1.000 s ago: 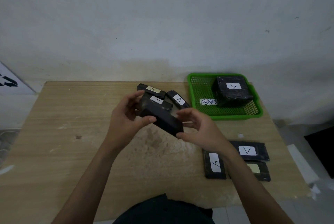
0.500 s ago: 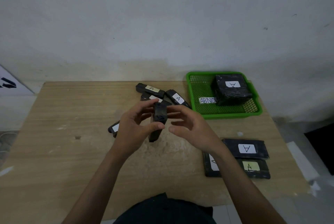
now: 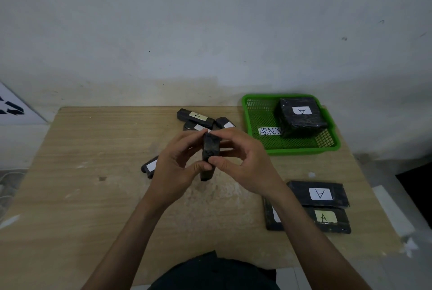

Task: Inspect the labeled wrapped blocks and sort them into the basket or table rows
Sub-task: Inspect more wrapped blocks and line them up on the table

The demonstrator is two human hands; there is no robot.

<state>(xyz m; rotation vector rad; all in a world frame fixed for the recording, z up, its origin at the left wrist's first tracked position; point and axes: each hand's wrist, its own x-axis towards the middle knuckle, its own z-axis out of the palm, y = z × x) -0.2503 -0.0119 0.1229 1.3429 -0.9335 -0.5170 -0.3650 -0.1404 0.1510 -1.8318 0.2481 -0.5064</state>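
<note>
The person is holding one black wrapped block in the air above the middle of the desk. The block is standing on its narrow end and is tilting a little. The left hand is taking it from the 9 o'clock side. Its grip is grasping the block, with the thumb pressing low on the near face and the fingers curling toward the top. The right hand is taking it from the 3 o'clock side, and its grip is also grasping the block, pinching it between the low thumb and a finger on the top edge. The face turning toward the camera is showing only dark wrap.

The green basket is sitting at 2 o'clock, near the far right corner of the desk. Inside it a thick black bundle with a white "A" label is lying toward the right side. It is partly covering a paper strip reading "ABNO" (the rest of the word is hidden).

At 12 o'clock, just behind the hands, a loose pile of three blocks is lying with the blocks touching one another. At 9 o'clock a single block is lying partly hidden behind the left hand.

At 4 o'clock three more are lying flat and close together: a white-label block, a yellow-label block just nearer to the person, and a half-hidden block lying under the right forearm.
</note>
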